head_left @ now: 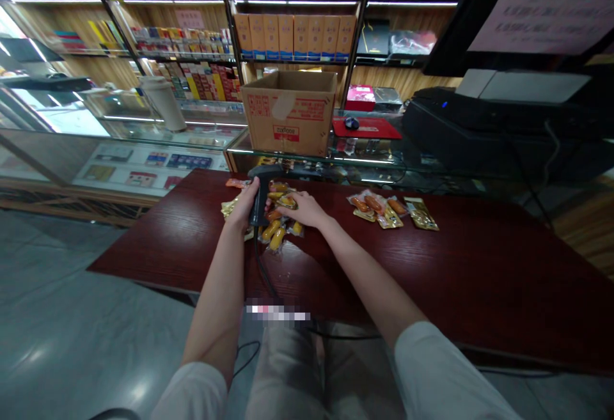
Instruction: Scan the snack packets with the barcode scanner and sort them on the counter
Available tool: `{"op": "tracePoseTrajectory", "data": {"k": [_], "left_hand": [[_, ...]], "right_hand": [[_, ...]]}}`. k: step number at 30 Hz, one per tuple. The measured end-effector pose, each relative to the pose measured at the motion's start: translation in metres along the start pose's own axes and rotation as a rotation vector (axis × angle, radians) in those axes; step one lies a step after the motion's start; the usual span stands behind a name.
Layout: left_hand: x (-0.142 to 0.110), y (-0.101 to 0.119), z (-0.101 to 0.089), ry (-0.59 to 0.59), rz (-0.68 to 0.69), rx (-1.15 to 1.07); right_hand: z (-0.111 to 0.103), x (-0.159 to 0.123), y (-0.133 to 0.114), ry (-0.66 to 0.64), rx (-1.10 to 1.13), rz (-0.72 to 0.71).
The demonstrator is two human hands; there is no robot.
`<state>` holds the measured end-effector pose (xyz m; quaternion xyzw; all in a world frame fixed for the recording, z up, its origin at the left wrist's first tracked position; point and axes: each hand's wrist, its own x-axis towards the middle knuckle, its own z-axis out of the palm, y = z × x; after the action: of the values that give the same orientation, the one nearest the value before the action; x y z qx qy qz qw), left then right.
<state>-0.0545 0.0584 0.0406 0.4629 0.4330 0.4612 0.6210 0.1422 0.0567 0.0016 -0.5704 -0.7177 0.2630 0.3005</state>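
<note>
Your left grip (244,202) holds a scanner (261,200).
Your right grip (308,210) touches snack packs (277,238), closed or not I can't tell; likely picking time, so pinch one next.

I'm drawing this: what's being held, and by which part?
Left grip: scanner, by its handle. Right grip: at the packets; I can't tell whether it holds one.
</note>
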Motion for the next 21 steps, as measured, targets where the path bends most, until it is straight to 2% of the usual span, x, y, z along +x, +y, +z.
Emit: {"op": "tracePoseTrajectory", "data": {"k": [3,7,10,12,15,18,21], "left_hand": [[0.001,-0.001,0.002,-0.021,-0.040,-0.030],[0.000,-0.002,0.004,-0.042,-0.027,-0.003],[-0.001,-0.003,0.007,-0.042,-0.016,0.029],[-0.001,-0.004,0.008,-0.060,-0.005,0.040],[0.000,-0.008,0.008,-0.096,0.026,0.040],[0.001,-0.013,0.007,-0.122,0.053,0.016],[0.000,-0.013,0.008,-0.136,0.046,-0.006]], "right_hand": [[0.010,0.006,0.006,0.082,0.132,0.110],[0.008,0.005,0.031,0.185,0.286,0.219],[0.001,0.001,0.047,0.267,0.660,0.299],[-0.004,-0.003,0.053,0.253,0.976,0.321],[-0.009,-0.010,0.051,0.132,1.254,0.313],[-0.012,-0.012,0.042,0.064,1.360,0.295],[-0.014,-0.011,0.035,0.049,1.361,0.279]]}}
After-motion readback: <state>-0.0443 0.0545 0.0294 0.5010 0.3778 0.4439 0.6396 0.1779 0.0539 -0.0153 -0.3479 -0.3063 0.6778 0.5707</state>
